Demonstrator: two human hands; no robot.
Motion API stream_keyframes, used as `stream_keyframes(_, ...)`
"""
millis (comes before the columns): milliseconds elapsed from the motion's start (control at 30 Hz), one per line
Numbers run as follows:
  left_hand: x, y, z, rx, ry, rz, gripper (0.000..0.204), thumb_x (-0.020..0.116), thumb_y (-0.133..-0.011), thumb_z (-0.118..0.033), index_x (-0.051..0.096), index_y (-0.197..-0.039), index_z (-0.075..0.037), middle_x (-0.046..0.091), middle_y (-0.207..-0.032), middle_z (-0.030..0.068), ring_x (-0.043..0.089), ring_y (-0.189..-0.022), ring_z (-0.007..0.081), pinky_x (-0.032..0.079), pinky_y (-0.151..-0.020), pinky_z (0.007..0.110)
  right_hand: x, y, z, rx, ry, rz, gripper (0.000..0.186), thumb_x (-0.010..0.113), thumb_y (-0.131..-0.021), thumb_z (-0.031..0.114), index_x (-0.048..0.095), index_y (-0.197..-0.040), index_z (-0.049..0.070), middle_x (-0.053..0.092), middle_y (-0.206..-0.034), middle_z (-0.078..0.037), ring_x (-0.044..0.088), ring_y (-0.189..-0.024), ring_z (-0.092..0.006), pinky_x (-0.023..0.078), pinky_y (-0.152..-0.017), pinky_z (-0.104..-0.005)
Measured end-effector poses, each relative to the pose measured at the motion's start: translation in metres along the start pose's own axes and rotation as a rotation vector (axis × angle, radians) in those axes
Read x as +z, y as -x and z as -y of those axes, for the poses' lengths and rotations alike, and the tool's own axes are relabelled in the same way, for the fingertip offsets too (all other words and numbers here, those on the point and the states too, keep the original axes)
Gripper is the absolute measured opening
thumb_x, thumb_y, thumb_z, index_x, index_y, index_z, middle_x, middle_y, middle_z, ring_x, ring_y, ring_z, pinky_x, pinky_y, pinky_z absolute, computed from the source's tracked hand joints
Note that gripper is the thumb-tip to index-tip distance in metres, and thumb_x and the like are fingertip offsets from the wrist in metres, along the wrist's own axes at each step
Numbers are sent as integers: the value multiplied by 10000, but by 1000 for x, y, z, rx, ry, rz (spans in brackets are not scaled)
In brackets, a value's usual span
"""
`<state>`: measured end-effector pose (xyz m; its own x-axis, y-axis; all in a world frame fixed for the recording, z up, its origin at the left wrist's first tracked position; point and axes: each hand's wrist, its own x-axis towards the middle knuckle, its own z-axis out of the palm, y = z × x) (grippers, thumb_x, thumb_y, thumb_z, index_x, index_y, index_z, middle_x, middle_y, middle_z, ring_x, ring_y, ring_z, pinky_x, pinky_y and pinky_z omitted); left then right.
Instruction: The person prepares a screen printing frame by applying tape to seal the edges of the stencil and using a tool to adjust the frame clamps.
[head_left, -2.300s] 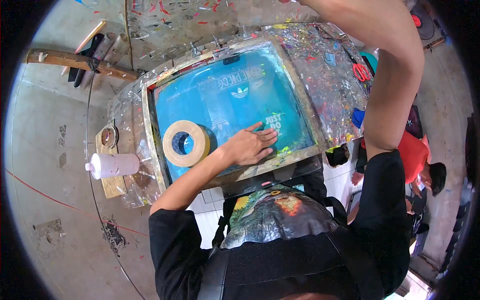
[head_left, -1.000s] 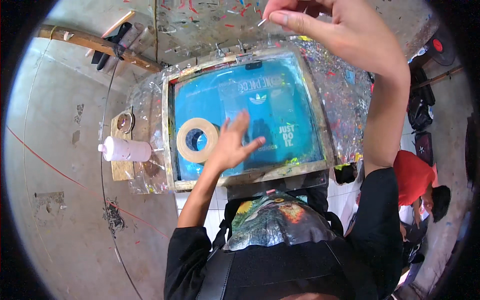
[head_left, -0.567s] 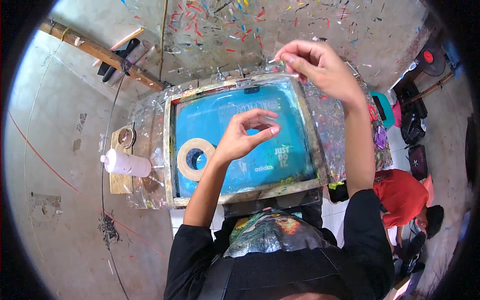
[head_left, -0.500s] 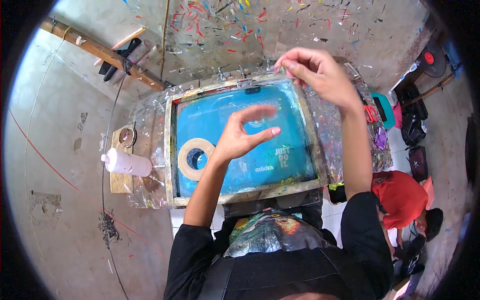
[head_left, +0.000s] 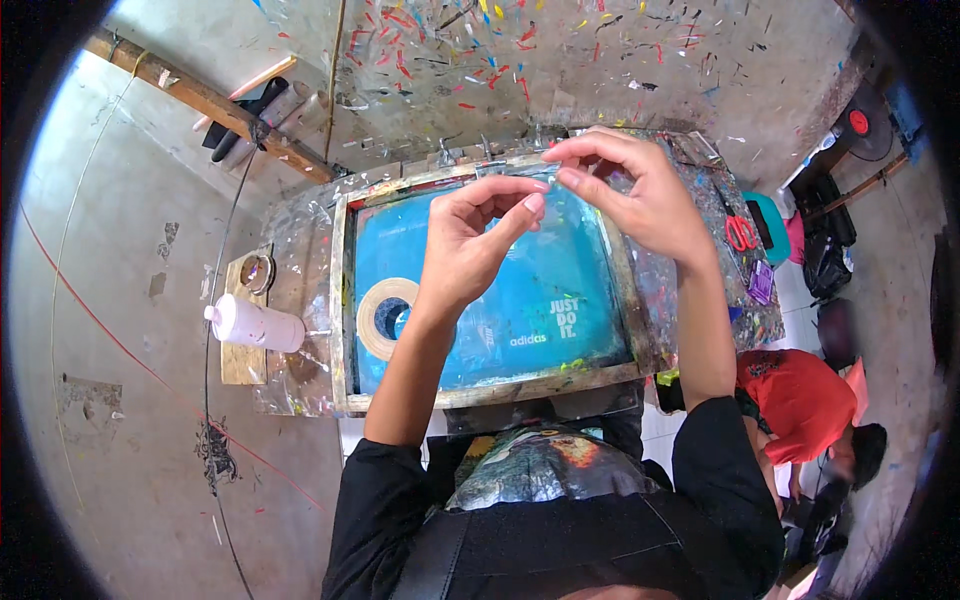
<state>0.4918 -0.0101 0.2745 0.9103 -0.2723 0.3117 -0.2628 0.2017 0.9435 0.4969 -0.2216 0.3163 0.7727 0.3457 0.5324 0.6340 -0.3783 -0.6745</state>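
Observation:
Both my hands hover over the far half of a screen-printing frame with a blue mesh (head_left: 575, 275) and a worn wooden border (head_left: 480, 392). My left hand (head_left: 465, 240) has its thumb and index fingertip drawn close together in a pinch. Just right of it, my right hand (head_left: 635, 195) is also closed, thumb toward index finger, near the frame's far right corner. Whatever may lie between the fingertips is too small or too clear to make out. A roll of tan tape (head_left: 375, 335) lies on the mesh at the left, beside my left forearm. Pale printed lettering shows on the mesh.
On the paint-stained table, left, lie a pinkish white bottle (head_left: 260, 325), a wooden board (head_left: 242, 360) and a tape roll (head_left: 257, 273). Red-handled scissors (head_left: 740, 233) and a purple item (head_left: 760, 282) lie right. A person in a red shirt (head_left: 795, 400) bends down at lower right.
My left hand has risen toward my right, its spread thumb and index finger closing into a pinch. My right hand has come slightly lower and nearer to me. The tape roll stays put.

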Motion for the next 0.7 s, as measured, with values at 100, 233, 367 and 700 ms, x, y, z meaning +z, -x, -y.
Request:
stream_keyframes(100,-1,2,-6,-14,26,32,186,712,-958,-106,729,-1076,37,726,-883,43,652,-800,92,528,-731,249,-4,2,13,-160,87,38,266,689,-860,57,751,-1116,92,685,-1012,-90,671,-889,-218,534,-774,-333)
stream_keyframes(233,-4,7,-18,-45,21,65,175,717,-953,-106,733,-1062,29,721,-872,35,643,-790,81,521,-712,245,-14,2,20,-277,220,140,366,712,-783,14,757,-1127,130,675,-1032,-95,675,-909,-262,547,-791,-362)
stream_keyframes(367,-4,8,-23,-72,20,117,160,725,-947,-112,737,-1037,20,713,-855,26,624,-769,71,500,-693,227,-24,0,21,-429,316,169,370,734,-766,23,761,-1110,156,673,-1025,-76,674,-897,-280,552,-772,-380)
stream_keyframes(700,-6,12,-32,-97,-150,200,148,723,-927,-134,739,-971,7,676,-798,-13,559,-728,50,468,-671,241,-32,-7,42,-572,440,364,241,767,-696,25,698,-923,71,654,-915,-61,641,-809,-269,510,-691,-400)
